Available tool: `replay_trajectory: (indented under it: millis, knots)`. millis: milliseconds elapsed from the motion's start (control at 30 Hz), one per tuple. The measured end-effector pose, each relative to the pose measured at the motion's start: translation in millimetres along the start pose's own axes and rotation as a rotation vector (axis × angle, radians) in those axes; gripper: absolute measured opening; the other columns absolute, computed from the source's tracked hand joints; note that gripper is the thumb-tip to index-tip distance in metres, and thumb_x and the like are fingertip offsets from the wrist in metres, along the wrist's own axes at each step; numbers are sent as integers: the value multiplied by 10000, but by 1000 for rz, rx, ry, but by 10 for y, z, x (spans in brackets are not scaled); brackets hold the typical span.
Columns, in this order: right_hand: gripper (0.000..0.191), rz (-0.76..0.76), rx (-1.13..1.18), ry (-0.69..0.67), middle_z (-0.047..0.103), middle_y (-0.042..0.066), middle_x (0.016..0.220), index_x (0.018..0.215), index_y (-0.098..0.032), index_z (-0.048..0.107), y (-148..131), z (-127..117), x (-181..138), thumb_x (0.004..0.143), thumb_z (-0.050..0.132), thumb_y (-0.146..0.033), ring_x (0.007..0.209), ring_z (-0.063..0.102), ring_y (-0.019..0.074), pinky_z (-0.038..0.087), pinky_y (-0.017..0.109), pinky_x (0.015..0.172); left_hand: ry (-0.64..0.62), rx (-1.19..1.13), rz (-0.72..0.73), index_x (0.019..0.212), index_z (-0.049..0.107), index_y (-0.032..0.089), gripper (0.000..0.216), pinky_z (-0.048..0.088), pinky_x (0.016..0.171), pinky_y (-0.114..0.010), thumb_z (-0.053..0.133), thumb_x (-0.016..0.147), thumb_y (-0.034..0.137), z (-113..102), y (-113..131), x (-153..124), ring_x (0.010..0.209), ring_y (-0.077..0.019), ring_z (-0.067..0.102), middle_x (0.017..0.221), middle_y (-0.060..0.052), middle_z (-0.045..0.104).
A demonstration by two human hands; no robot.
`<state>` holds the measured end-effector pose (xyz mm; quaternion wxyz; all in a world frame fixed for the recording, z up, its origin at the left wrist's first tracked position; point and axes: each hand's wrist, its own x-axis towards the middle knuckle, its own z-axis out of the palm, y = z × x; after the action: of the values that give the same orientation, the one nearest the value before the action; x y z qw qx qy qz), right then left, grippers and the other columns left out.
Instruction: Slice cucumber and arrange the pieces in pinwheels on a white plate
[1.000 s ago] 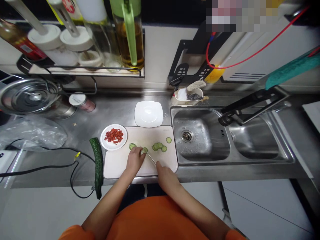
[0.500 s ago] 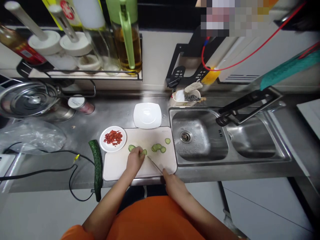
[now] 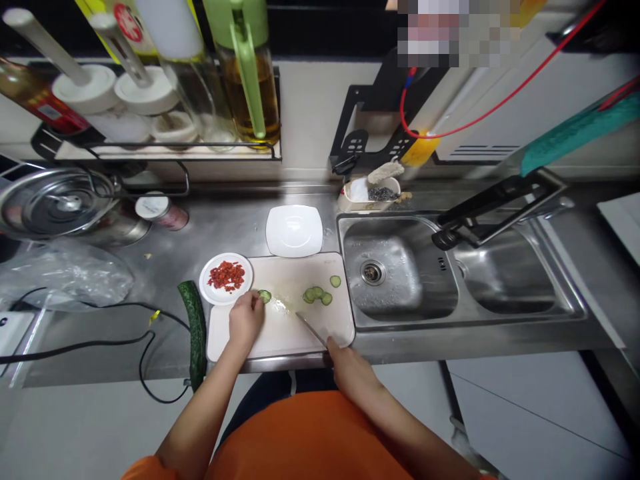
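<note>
My left hand is over the left part of the white cutting board, its fingers closed at the edge of some cucumber slices. My right hand grips the handle of a knife at the board's lower right. The blade points up and left, its tip low over the board. Several more cucumber slices lie overlapping to the right, and a single slice is apart from them. A wet patch shows mid-board.
A white plate of chopped red pieces overlaps the board's upper left corner. Behind the board is a white square plate. A whole cucumber lies left, near a black cable. The steel sink is to the right.
My left hand has moved left with the cucumber slice from mid-board to the slices at the left, uncovering the wet patch. My right hand and the knife have hardly moved.
</note>
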<state>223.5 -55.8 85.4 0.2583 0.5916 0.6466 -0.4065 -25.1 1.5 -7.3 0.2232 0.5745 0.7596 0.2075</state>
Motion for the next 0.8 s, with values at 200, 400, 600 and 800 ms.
replay_trajectory:
  millis: [200,400,600,800]
  knots:
    - [650,2,-7,3,655,133,1026,1381,-153,347,5,20,10,756,347,26,966,606,247,423,290,711,-22,-48,207,974,645,197,208,461,866,-322,484,844,218,82,163,15,916,-191,595,969,-76,648]
    - [592,-1,-26,33,667,133,982,1318,-151,406,2,40,16,761,331,34,938,624,250,427,285,677,-319,-35,317,1010,644,188,247,459,828,-311,626,767,229,430,664,187,896,-198,583,919,-64,632]
    - [543,-10,-37,47,670,129,950,1276,-153,423,0,43,7,769,350,27,921,629,243,429,282,674,-428,12,262,879,643,189,162,438,727,-261,640,718,185,631,862,266,782,-159,565,857,-35,585]
    - [532,10,-7,29,664,137,986,1285,-162,415,5,28,-7,790,355,21,935,623,234,424,272,690,-441,-43,172,754,620,202,82,398,604,-238,591,712,138,579,876,251,653,-136,547,701,12,606]
